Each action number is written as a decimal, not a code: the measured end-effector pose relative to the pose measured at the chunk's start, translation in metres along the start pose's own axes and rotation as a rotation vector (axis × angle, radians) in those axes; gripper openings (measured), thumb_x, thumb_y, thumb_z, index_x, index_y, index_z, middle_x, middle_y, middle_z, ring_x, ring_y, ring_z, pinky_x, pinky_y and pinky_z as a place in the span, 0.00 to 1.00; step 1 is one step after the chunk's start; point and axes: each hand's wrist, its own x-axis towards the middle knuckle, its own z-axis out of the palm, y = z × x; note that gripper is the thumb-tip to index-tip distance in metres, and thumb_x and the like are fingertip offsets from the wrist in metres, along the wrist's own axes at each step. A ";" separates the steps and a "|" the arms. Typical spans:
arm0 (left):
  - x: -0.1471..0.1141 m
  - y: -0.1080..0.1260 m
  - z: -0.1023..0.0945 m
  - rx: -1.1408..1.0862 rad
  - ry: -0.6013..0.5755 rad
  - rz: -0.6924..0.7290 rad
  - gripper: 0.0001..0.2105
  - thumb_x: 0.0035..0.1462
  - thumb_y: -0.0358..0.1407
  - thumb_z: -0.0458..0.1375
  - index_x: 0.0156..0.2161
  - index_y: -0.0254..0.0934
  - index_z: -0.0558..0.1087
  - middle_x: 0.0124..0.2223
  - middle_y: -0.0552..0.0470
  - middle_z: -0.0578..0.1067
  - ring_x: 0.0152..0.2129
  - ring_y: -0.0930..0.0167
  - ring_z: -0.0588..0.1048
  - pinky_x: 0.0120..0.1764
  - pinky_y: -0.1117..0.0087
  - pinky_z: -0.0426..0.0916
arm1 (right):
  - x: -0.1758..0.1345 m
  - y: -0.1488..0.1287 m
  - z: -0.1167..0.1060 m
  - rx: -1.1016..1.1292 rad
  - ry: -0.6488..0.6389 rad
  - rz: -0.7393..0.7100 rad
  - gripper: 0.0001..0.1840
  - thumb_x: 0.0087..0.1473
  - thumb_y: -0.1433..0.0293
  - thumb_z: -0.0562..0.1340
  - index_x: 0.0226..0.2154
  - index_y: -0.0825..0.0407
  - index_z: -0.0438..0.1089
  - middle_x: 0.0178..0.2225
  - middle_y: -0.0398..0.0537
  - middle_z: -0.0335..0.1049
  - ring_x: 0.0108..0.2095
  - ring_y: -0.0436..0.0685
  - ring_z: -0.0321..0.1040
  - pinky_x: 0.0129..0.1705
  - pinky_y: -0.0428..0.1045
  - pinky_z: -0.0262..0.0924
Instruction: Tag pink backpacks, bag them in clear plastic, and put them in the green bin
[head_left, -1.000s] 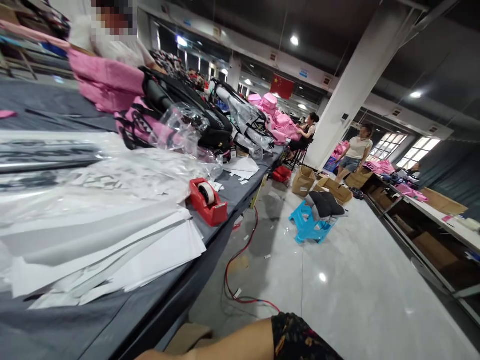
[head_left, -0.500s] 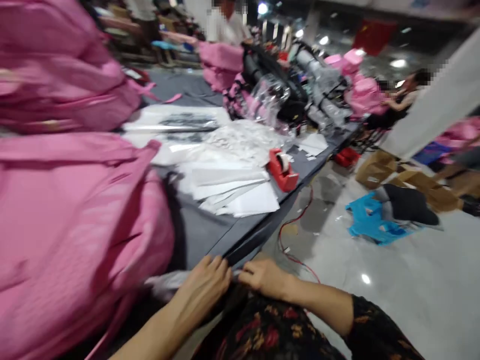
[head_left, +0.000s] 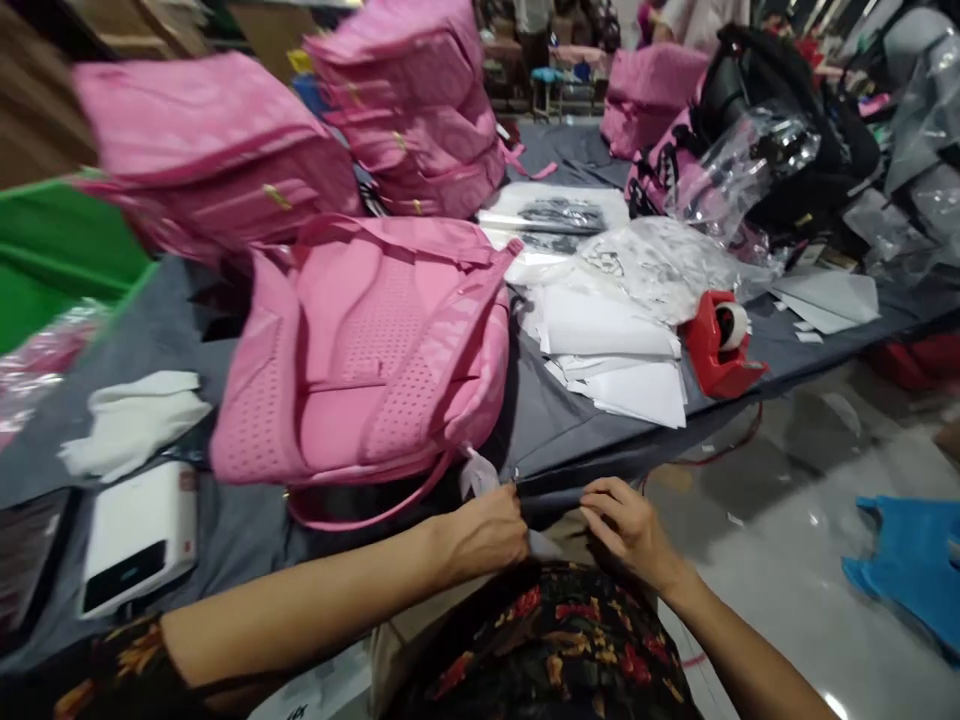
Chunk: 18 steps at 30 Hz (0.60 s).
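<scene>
My left hand (head_left: 487,530) is closed in front of the table edge. A thin whitish plastic wrapping (head_left: 480,474) shows above its knuckles and again beside the fingers, so the fist is around it. That wrapping meets the strap of a pink backpack (head_left: 375,350), which lies with its padded back and shoulder straps facing up. To the right, my right hand (head_left: 630,530) is held by the table edge, fingers loosely bent and apart, nothing visible in them. Beyond it lie white paper sheets (head_left: 622,370) and a red tape dispenser (head_left: 724,345).
More pink backpacks (head_left: 225,150) stand behind, beside a green bin (head_left: 67,240). A white power bank-like device (head_left: 139,540) and white cloth (head_left: 135,425) lie at left. Clear plastic bags (head_left: 660,265) and a black bag (head_left: 810,150) are at the back right. A blue item (head_left: 907,560) lies on the floor.
My view has swung left, bringing the whole pink backpack and left end of the table into sight. My hands have moved further apart, and the right fingers have loosened.
</scene>
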 end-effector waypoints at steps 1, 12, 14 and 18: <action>-0.002 -0.001 -0.010 0.019 0.014 -0.001 0.17 0.59 0.24 0.58 0.20 0.39 0.69 0.19 0.52 0.74 0.20 0.69 0.72 0.30 0.64 0.64 | 0.013 0.000 -0.001 0.054 0.046 0.010 0.08 0.65 0.72 0.59 0.40 0.50 0.74 0.40 0.50 0.74 0.40 0.55 0.73 0.42 0.49 0.69; -0.026 0.003 -0.058 -0.246 0.929 -0.192 0.15 0.70 0.31 0.48 0.57 0.36 0.69 0.45 0.44 0.82 0.41 0.70 0.82 0.43 0.74 0.75 | 0.146 0.011 0.035 0.328 0.004 -0.045 0.13 0.61 0.65 0.59 0.44 0.51 0.74 0.40 0.51 0.75 0.36 0.54 0.72 0.40 0.50 0.70; -0.013 -0.005 -0.058 -0.291 0.958 -0.438 0.13 0.70 0.34 0.50 0.54 0.37 0.73 0.42 0.48 0.83 0.36 0.71 0.82 0.40 0.75 0.74 | 0.141 0.018 0.045 0.349 -0.010 0.041 0.14 0.58 0.61 0.60 0.40 0.53 0.75 0.36 0.51 0.75 0.34 0.55 0.72 0.39 0.50 0.70; 0.036 -0.019 -0.086 -0.276 0.492 -0.711 0.15 0.66 0.43 0.56 0.35 0.36 0.79 0.27 0.51 0.79 0.23 0.69 0.78 0.29 0.75 0.69 | 0.125 0.046 0.028 0.420 0.269 0.355 0.21 0.52 0.52 0.61 0.34 0.54 0.72 0.30 0.50 0.74 0.29 0.56 0.72 0.32 0.50 0.69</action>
